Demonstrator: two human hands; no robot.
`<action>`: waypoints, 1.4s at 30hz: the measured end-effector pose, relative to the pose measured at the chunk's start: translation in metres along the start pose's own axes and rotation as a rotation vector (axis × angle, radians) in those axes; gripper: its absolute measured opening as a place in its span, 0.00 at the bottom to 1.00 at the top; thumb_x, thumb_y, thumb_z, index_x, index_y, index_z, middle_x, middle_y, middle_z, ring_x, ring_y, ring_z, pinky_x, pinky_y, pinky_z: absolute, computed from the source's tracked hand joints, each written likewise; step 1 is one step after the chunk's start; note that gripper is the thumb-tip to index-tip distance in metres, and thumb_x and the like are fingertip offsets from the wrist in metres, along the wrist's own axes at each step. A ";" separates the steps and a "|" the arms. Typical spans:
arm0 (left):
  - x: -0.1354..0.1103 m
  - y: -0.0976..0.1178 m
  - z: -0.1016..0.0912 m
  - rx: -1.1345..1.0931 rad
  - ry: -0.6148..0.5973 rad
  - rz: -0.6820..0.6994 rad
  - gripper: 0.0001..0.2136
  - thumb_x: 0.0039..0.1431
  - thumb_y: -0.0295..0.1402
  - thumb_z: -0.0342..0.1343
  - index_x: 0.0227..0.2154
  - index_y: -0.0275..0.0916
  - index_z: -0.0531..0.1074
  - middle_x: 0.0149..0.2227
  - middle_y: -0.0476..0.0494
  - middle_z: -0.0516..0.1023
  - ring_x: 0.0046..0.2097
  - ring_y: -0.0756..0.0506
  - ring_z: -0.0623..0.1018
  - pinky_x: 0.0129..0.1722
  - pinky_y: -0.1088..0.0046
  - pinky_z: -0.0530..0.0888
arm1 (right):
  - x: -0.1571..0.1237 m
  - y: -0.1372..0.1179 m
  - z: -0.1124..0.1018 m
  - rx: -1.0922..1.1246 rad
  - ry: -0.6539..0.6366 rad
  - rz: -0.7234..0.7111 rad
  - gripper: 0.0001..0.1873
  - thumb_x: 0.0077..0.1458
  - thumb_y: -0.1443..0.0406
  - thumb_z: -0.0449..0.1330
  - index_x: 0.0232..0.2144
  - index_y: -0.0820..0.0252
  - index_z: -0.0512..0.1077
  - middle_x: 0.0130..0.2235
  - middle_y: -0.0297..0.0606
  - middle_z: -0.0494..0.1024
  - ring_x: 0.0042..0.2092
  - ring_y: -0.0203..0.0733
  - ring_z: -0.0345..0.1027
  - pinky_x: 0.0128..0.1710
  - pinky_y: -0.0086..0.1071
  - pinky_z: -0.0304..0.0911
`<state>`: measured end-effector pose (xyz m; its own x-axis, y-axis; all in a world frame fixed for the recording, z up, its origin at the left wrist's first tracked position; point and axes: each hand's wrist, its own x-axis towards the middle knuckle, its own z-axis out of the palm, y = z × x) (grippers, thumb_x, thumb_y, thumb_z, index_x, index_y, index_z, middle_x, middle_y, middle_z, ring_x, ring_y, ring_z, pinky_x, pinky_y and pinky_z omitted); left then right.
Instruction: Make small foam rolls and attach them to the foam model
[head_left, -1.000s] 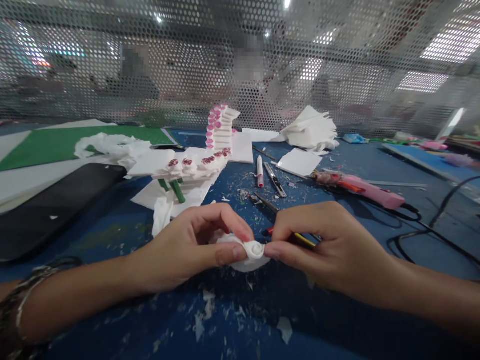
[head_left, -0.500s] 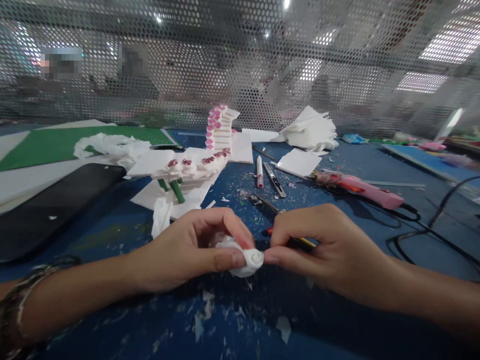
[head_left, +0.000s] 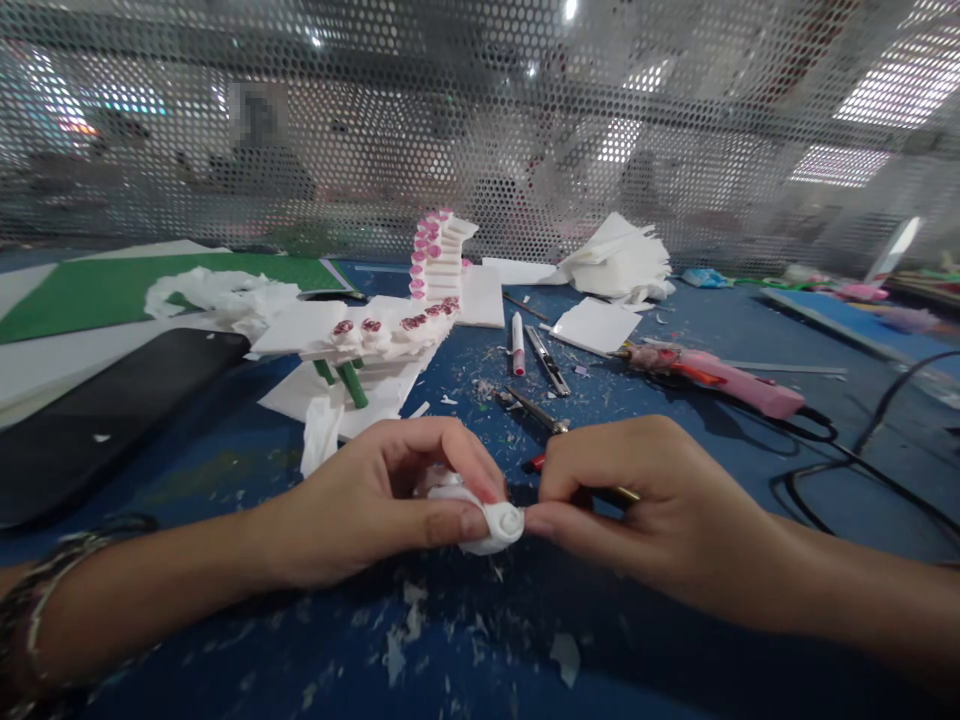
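Note:
Both hands meet over the blue table, low and near the middle. My left hand pinches a small white rolled paper rosette between thumb and fingers. My right hand is closed too, its thumb and forefinger pinching the rosette's right edge. A red and yellow tool lies mostly hidden under my right hand.
A white foam model with pink rosettes and green legs stands behind the hands. A pink glue gun with black cable, a cutter, a marker, white foam sheets, a black pad and paper scraps surround them.
The rosette has turned slightly and moved a little down and left between my fingers. Both hands have hardly shifted.

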<state>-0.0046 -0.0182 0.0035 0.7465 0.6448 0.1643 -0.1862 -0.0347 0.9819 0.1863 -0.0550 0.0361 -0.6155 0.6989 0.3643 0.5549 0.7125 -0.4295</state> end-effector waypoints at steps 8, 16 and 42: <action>-0.001 -0.002 0.001 -0.025 0.020 0.020 0.08 0.47 0.19 0.55 0.24 0.39 0.71 0.27 0.53 0.74 0.31 0.55 0.72 0.33 0.84 0.69 | 0.003 0.002 -0.004 -0.019 0.023 0.084 0.06 0.50 0.70 0.53 0.23 0.62 0.66 0.20 0.27 0.68 0.21 0.24 0.57 0.21 0.17 0.54; 0.002 -0.004 -0.001 0.298 0.401 0.059 0.04 0.47 0.26 0.57 0.25 0.41 0.70 0.28 0.55 0.74 0.29 0.56 0.72 0.27 0.87 0.69 | 0.000 0.000 0.000 0.000 0.223 0.127 0.04 0.49 0.69 0.55 0.24 0.62 0.66 0.22 0.31 0.70 0.23 0.27 0.61 0.23 0.21 0.58; -0.004 0.000 0.004 0.637 0.289 0.303 0.04 0.51 0.24 0.54 0.27 0.39 0.66 0.30 0.51 0.70 0.33 0.53 0.71 0.33 0.79 0.67 | 0.000 -0.005 0.008 0.023 0.268 0.064 0.04 0.47 0.72 0.57 0.26 0.60 0.71 0.25 0.30 0.75 0.25 0.27 0.66 0.26 0.20 0.61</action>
<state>-0.0050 -0.0235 0.0032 0.5078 0.7083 0.4903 0.1136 -0.6192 0.7770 0.1793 -0.0590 0.0310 -0.4081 0.7363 0.5398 0.5729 0.6668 -0.4765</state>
